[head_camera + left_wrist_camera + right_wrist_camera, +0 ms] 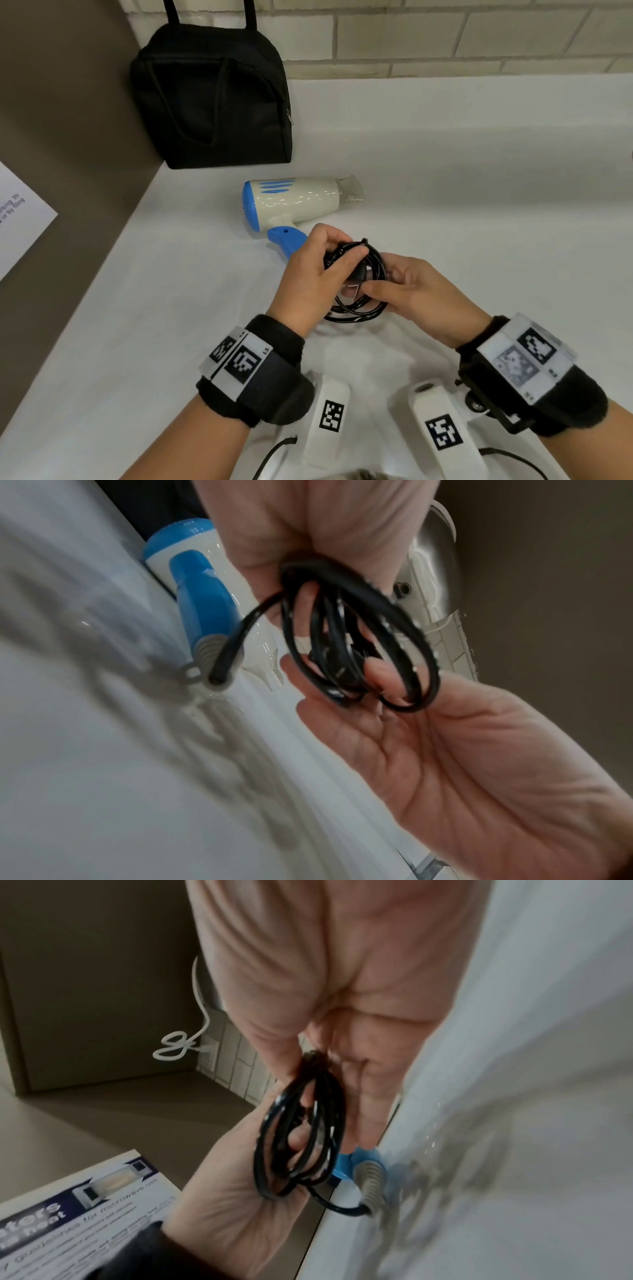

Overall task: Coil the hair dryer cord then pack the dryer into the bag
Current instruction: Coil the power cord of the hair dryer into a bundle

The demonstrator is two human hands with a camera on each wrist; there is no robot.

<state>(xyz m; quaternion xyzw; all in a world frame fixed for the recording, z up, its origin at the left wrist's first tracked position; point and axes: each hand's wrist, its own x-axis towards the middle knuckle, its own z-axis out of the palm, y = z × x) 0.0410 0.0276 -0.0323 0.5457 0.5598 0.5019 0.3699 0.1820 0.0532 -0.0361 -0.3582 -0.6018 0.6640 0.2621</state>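
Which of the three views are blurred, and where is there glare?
Head view: sharp, with small glare streaks on the hair dryer. Left wrist view: the counter smeared, the cord softly blurred. Right wrist view: the counter's right side streaked.

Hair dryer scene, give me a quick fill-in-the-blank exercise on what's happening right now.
1. Both hands hold the coiled black ____.
2. The hair dryer has a handle coloured ____.
3. The bag stands upright against the ____ wall.
4. The left hand and right hand work in front of the ____.

Missing: cord; blue; tiled; hair dryer
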